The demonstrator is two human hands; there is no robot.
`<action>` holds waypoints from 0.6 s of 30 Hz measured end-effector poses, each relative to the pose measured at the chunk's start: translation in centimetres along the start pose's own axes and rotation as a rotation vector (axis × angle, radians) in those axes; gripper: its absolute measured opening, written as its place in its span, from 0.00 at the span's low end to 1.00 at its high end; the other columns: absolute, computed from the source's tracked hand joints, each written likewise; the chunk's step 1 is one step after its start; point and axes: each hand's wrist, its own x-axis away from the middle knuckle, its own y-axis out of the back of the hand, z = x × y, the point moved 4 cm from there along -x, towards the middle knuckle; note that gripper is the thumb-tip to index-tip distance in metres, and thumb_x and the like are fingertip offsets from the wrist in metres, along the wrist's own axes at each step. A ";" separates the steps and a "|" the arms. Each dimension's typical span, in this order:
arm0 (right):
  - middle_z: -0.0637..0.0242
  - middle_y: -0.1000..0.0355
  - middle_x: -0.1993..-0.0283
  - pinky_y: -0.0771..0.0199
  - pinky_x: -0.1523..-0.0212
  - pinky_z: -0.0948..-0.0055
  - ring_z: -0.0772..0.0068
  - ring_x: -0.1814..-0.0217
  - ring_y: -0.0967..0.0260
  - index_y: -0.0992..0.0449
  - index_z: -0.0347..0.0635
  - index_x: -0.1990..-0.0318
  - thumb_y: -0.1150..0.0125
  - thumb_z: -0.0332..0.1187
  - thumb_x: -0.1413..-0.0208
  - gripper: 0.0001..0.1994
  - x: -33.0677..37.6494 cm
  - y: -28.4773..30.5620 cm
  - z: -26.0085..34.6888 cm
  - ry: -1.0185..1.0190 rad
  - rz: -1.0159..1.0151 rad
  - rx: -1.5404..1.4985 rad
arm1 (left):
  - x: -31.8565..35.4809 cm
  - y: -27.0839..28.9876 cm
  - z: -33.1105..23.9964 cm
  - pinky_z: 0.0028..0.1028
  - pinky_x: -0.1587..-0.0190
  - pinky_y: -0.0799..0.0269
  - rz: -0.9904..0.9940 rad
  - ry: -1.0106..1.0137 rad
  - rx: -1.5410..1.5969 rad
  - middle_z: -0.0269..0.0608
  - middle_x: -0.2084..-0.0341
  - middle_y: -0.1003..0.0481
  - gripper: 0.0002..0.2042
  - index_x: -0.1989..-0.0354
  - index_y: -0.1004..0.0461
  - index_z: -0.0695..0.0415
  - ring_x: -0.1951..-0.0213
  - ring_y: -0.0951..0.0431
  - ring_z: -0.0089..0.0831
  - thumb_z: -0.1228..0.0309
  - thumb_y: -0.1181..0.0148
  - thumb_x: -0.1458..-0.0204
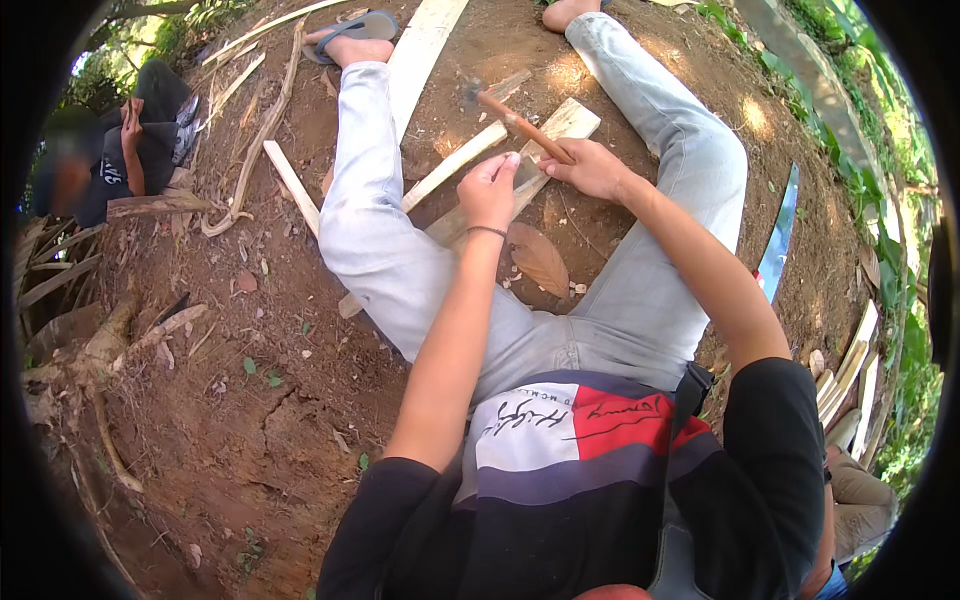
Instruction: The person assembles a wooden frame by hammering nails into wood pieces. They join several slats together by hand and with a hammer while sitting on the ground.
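Note:
My right hand [590, 170] is closed round the wooden handle of a hammer [527, 128]; its dark head end, pointing away and to the left, is blurred. To the left of it, my left hand [488, 190] is closed in a pinch, thumb and fingertips together. Whatever it pinches is too small to make out. Both hands are above a pale wooden plank [573, 122] that lies on the ground between my spread legs. A narrow wooden slat [455, 165] slants beside it, partly hidden by my left leg.
A long pale board [425, 60] lies by my left foot, with a short stick [290, 185] nearer. A handsaw blade [780, 235] rests right of my right knee. A large dry leaf [537, 258] lies between my thighs. Another person [130, 150] sits at far left; cut slats [850, 365] lie at right.

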 end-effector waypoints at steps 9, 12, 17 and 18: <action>0.62 0.22 0.56 0.29 0.49 0.72 0.73 0.52 0.26 0.25 0.35 0.53 0.39 0.33 0.44 0.14 -0.1 0.8 -0.6 0.030 -0.064 -0.167 | -0.7 -1.8 -1.1 0.22 0.64 0.28 -0.051 -0.113 -0.015 0.38 0.74 0.20 0.10 0.64 0.20 0.65 0.70 0.24 0.18 0.69 0.38 0.46; 0.63 0.22 0.56 0.29 0.49 0.72 0.74 0.52 0.26 0.26 0.35 0.54 0.39 0.33 0.43 0.13 0.0 0.9 -0.4 0.041 -0.051 -0.205 | -0.6 -1.7 -1.0 0.23 0.64 0.28 -0.064 -0.097 -0.013 0.40 0.74 0.20 0.10 0.64 0.20 0.64 0.70 0.23 0.19 0.69 0.38 0.46; 0.64 0.22 0.56 0.30 0.48 0.73 0.76 0.52 0.27 0.26 0.35 0.54 0.39 0.32 0.43 0.13 0.0 1.0 -0.2 0.040 -0.037 -0.186 | -0.6 -1.4 -1.3 0.24 0.63 0.27 -0.068 -0.112 -0.030 0.43 0.72 0.19 0.10 0.65 0.20 0.64 0.69 0.21 0.23 0.69 0.38 0.46; 0.62 0.22 0.57 0.30 0.50 0.72 0.74 0.53 0.26 0.26 0.35 0.54 0.39 0.33 0.43 0.13 0.0 1.0 -0.3 0.050 -0.052 -0.196 | -0.6 -1.4 -1.3 0.24 0.63 0.27 -0.058 -0.106 -0.035 0.44 0.72 0.19 0.10 0.66 0.20 0.64 0.69 0.20 0.24 0.69 0.38 0.46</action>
